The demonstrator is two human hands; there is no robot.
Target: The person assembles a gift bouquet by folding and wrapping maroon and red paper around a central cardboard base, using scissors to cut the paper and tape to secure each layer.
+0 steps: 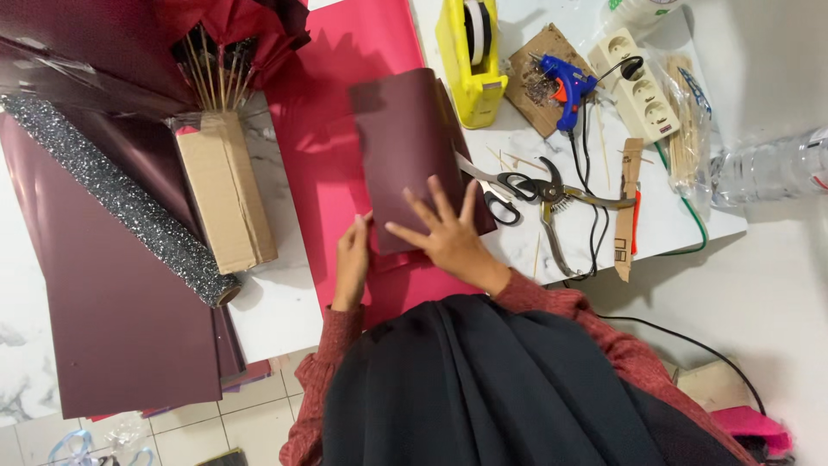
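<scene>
Dark cloth point(509, 388) fills the lower middle of the frame, closest to the lens, with red knitted sleeves point(552, 302) reaching forward out of it.

From the sleeves come both hands. Right hand point(448, 231) lies flat with fingers spread wide, palm pressing down on the near part of a maroon sheet point(405, 147); it grips nothing. Left hand point(352, 259) is set against the sheet's lower left edge, fingers narrow and curled at the corner, seemingly pinching or steadying the edge, though the exact hold cannot be told.

That maroon sheet sits in the centre of the frame, on top of a larger red sheet point(345, 103) spread over the white marbled table point(276, 302). Judging by its neat rectangular shape and the pressing palm, a fold or flattening appears under way; the sheet looks smooth, with no glue or tape on it yet, so any joining or cutting seems not yet done.

Just right of the sheet lie scissors point(493, 188) and pruning pliers point(556, 200), untouched. Further toward the upper right stand a yellow tape dispenser point(470, 60), a blue glue gun point(565, 86) on a cardboard scrap, and a white power strip point(638, 82).

At the left lie a cardboard box point(226, 194) holding thin wooden sticks, a glittery silver roll point(129, 203), and more large maroon sheets point(112, 319) hanging over the table's edge.
</scene>
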